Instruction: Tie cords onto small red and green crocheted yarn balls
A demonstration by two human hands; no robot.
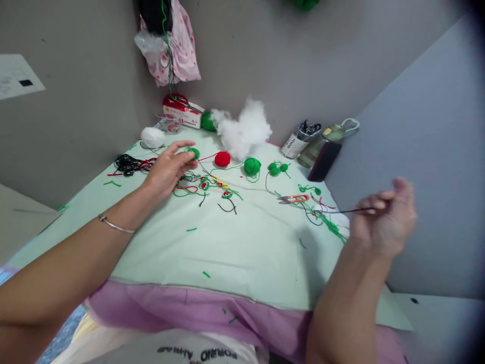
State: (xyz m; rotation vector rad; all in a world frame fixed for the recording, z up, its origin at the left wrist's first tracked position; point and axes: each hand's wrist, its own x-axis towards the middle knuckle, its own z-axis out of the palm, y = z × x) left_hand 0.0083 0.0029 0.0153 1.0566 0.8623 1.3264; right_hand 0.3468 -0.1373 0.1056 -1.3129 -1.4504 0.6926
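My left hand [168, 169] is raised over the left side of the table, its fingers closed round a small green yarn piece [193, 152] that they partly hide. A thin dark strand runs from near that piece toward the right. On the right, my right hand [382, 220] is lifted and slightly blurred, pinching a dark strand of yarn [354, 210] that stretches leftward from the fingers. Orange-handled thread snips [293, 199] lie between the hands. Small red-and-green yarn pieces [204, 184] with loose tails lie just right of my left hand.
A red yarn ball [222, 159], a green yarn ball [252, 166] and white stuffing [246, 129] lie toward the back. A pen cup [295, 144], a bottle [322, 141] and a phone [325, 162] stand back right. Black yarn [131, 165] is heaped left. Red scissors [178, 100] rest on a box [185, 117].
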